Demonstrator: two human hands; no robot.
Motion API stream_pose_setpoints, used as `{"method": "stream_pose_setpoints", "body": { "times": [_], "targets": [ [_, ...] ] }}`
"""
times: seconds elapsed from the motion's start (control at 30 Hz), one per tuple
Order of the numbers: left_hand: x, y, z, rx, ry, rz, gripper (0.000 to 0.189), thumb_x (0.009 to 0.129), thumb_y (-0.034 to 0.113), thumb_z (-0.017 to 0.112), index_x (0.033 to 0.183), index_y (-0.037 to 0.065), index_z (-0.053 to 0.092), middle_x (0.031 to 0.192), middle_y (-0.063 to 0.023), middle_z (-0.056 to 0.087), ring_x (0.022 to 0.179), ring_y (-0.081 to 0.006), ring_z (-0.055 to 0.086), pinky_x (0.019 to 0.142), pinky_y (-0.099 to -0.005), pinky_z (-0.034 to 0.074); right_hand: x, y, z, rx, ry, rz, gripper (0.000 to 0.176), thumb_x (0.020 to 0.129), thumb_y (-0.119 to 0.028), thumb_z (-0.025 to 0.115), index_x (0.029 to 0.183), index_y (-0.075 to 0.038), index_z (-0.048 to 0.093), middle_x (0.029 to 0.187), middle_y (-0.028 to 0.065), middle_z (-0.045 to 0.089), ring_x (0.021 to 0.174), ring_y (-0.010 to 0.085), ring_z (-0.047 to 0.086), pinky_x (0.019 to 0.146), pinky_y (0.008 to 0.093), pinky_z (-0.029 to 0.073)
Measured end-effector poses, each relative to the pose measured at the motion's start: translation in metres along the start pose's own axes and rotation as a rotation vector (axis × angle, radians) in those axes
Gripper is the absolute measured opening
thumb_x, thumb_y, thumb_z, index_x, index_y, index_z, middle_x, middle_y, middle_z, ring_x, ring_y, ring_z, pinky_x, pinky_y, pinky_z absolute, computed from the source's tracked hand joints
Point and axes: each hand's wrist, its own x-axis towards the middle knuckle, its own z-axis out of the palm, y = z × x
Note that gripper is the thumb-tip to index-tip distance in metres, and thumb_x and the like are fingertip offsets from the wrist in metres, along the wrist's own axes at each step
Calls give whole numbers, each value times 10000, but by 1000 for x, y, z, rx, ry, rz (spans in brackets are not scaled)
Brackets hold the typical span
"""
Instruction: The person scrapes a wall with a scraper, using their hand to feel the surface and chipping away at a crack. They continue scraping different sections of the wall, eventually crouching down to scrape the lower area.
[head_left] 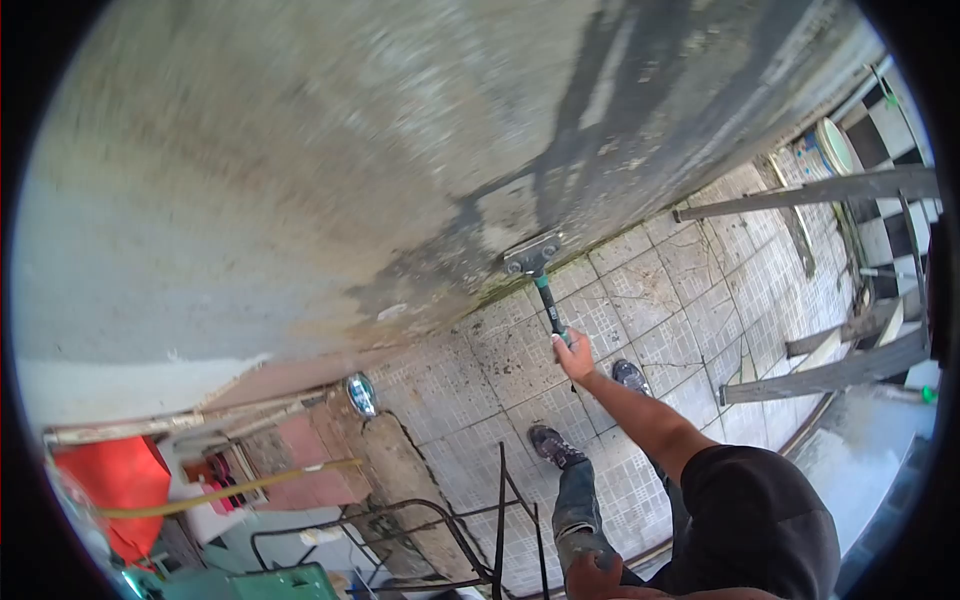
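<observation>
My right hand point(573, 355) is wrapped round the black and green handle of a wide-bladed scraper point(545, 290). The arm reaches out straight, and the scraper's broad head lies against the low part of a stained wall point(430, 150), just above the floor. Dark patches and flaked spots mark the wall around the blade. At the bottom edge, part of what looks like my left hand point(594, 576) shows near my jeans; its fingers cannot be made out.
Patterned floor tiles point(640, 285) with loose debris run along the wall. Wooden legs point(810, 190) jut in from the right, near a white bucket point(833, 146). A black metal frame point(470, 540), a yellow pole point(230, 488), a red cloth-like thing point(115, 490) and a shiny object point(361, 395) are at lower left.
</observation>
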Motion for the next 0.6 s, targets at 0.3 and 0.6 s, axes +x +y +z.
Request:
{"method": "stream_pose_setpoints", "body": {
  "times": [0.3, 0.6],
  "targets": [
    [28, -1, -78, 541, -142, 211, 528, 699, 489, 698, 1059, 103, 687, 1116, -162, 649, 984, -348, 632, 814, -511, 520, -5, -74, 36, 445, -44, 134, 412, 995, -331, 510, 680, -67, 514, 542, 13, 513, 445, 125, 511, 436, 304, 398],
    [50, 66, -107, 898, -157, 368, 516, 676, 515, 732, 984, 101, 718, 1026, -166, 684, 904, -364, 661, 786, -491, 530, -11, -129, 38, 547, -89, 140, 459, 1002, -384, 474, 686, -55, 520, 541, 41, 529, 446, 140, 528, 429, 317, 418]
  ]
}}
